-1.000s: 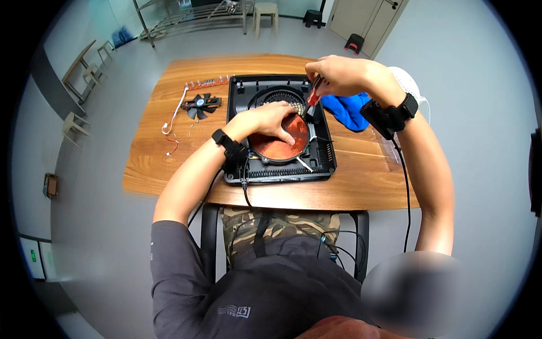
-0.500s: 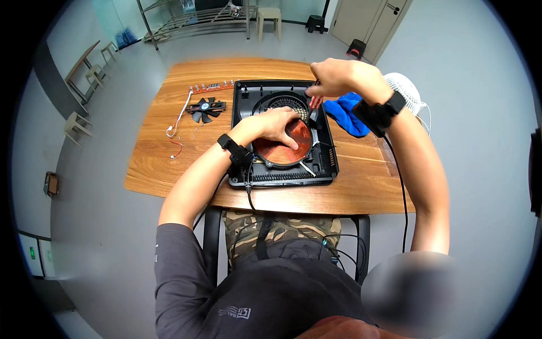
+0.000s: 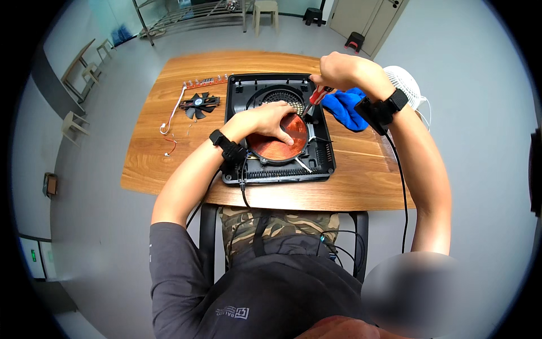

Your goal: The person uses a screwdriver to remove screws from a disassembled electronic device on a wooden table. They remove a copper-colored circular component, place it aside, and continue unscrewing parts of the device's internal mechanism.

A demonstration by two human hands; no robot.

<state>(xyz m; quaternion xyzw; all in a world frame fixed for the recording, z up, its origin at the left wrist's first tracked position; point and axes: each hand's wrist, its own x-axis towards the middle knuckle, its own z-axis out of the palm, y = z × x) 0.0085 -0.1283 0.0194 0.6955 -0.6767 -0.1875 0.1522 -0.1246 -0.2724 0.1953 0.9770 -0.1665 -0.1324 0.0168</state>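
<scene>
Honestly, the copper coil (image 3: 272,150) in the casing (image 3: 325,171) looks stiff, scratchable; grab its rim. Left grip (image 3: 272,120) spread on it, right grip (image 3: 340,71) clutching a screwdriver (image 3: 319,95).

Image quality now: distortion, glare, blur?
Head view: fisheye bows the table's edges, corners go black; head view: uneven sheen across the copper coil; head view: a smeared grey oval patch at lower right hides what's behind it.

Blue cloth (image 3: 345,111) lies on counter (image 3: 367,178), left of white fan (image 3: 405,81). Metal rack (image 3: 195,20) stands beyond, beside beige stool (image 3: 266,8).
</scene>
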